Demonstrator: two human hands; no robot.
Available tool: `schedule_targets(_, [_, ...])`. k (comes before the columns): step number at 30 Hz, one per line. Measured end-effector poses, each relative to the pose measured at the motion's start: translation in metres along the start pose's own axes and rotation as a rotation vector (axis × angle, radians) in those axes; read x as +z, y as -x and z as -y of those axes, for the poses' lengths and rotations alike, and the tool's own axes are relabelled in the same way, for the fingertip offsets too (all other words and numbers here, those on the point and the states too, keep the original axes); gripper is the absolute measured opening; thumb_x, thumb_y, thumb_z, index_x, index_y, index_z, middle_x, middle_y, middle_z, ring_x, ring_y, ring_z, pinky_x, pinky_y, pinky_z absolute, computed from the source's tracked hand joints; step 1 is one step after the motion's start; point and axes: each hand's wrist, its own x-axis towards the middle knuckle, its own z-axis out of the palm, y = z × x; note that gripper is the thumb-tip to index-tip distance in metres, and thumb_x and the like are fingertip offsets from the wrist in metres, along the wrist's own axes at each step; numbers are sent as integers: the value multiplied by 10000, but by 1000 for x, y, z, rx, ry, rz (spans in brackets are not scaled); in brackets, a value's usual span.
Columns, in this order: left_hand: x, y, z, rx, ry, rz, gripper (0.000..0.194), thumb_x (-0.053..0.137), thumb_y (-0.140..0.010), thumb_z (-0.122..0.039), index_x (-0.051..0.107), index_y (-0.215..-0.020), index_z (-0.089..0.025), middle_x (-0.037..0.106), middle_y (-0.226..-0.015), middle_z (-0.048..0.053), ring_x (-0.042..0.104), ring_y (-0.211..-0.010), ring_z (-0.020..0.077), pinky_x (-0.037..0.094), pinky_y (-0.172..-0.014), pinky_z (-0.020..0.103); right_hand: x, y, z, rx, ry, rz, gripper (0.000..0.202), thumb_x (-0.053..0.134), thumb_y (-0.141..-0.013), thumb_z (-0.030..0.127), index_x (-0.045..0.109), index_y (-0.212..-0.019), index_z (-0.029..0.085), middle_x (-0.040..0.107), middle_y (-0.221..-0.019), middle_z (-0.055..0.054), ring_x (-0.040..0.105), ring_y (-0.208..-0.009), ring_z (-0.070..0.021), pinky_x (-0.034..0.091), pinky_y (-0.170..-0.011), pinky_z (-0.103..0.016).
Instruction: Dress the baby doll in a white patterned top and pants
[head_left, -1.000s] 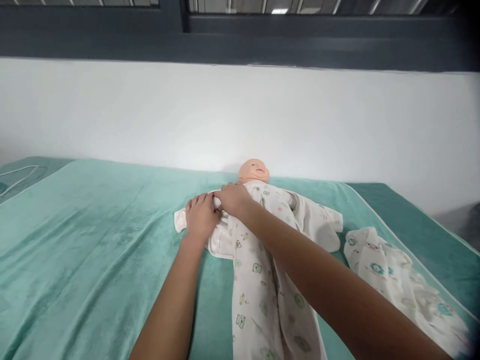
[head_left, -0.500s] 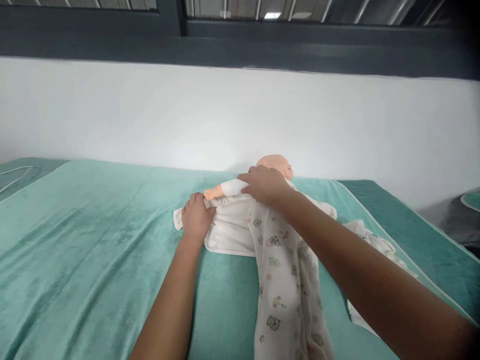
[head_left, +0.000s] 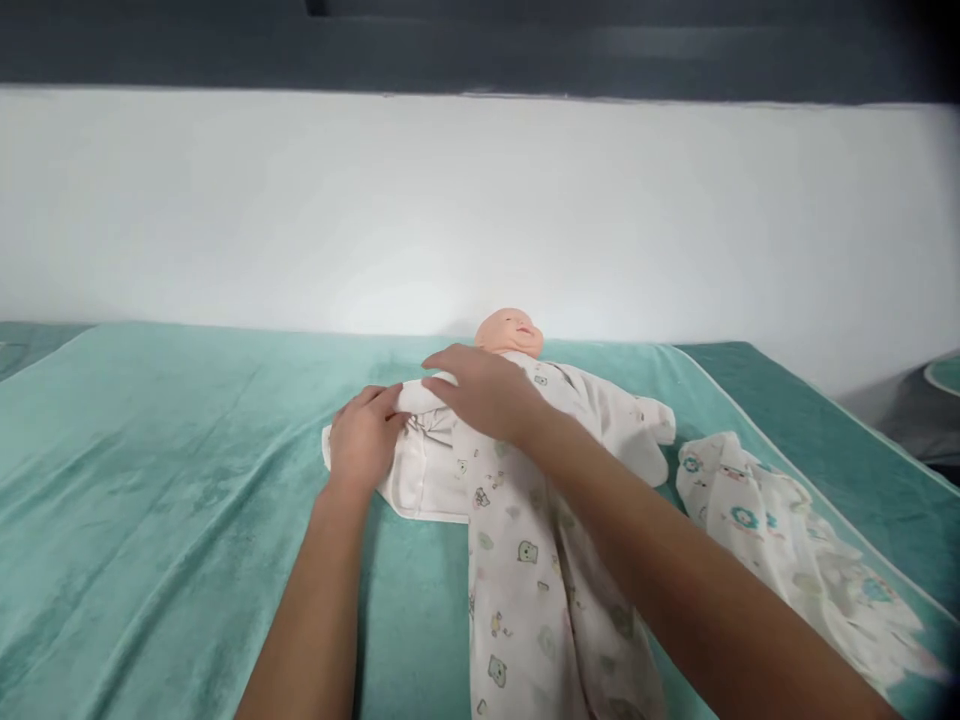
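A baby doll (head_left: 510, 332) lies on its back, its head toward the wall, with white animal-print baby clothes (head_left: 517, 560) spread over and under it. One doll arm, in a plain white sleeve (head_left: 418, 396), stretches to the left over the open side of the garment. My left hand (head_left: 364, 437) is closed around the end of this arm, hiding the doll's hand. Near the doll's shoulder, my right hand (head_left: 484, 390) holds the upper part of the same arm, thumb in front and fingers above. The printed sleeve (head_left: 645, 415) on the other side lies spread out.
A teal cover (head_left: 187, 480) with soft creases lies beneath everything. Another crumpled white printed baby garment (head_left: 772, 530) rests at the right, partly behind my right forearm. A white wall (head_left: 450, 200) rises directly behind the far edge.
The view has tilted down and shifted right. My left hand now covers the doll's hand, which showed bare before. My right hand has come closer to my left along the arm.
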Motion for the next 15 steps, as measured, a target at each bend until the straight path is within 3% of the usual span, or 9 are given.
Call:
schedule_targets(4, [-2,1,4,-110,-56,-45,397,522,-914,-289,638,-1293,-320,664,-1274,38,622,-1136,272,487,-927,395,-29,41,-43,173,-325,-269,275,487,-962,383,709,-1061,254,720,-1165,-24,649,-1047,-221,486,-906,-359])
schedule_targets(8, [-2,1,4,-171,-101,-33,434,520,-903,-259,613,-1327,-283,656,-1292,83,595,-1193,308,463,-1006,463,-10,79,-114,460,-327,-478,353,506,-926,430,680,-1168,240,708,-1193,-66,641,-1062,-264,492,-913,-418])
schedule_targets(11, [1,2,-3,-170,-147,-39,465,478,-911,-222,576,-1364,-263,624,-1346,111,555,-1258,331,363,-1119,576,18,89,-148,411,-90,-436,443,542,-883,395,634,-1275,210,650,-1313,-107,538,-1233,-323,405,-1040,-504])
schedule_targets(15, [5,11,-21,-94,-213,-41,615,406,-849,-58,492,-1436,-221,520,-1472,139,441,-1385,353,214,-1162,708,29,85,-161,349,40,-382,475,478,-851,230,610,-1308,224,653,-1319,-85,537,-1249,-294,307,-1118,-524])
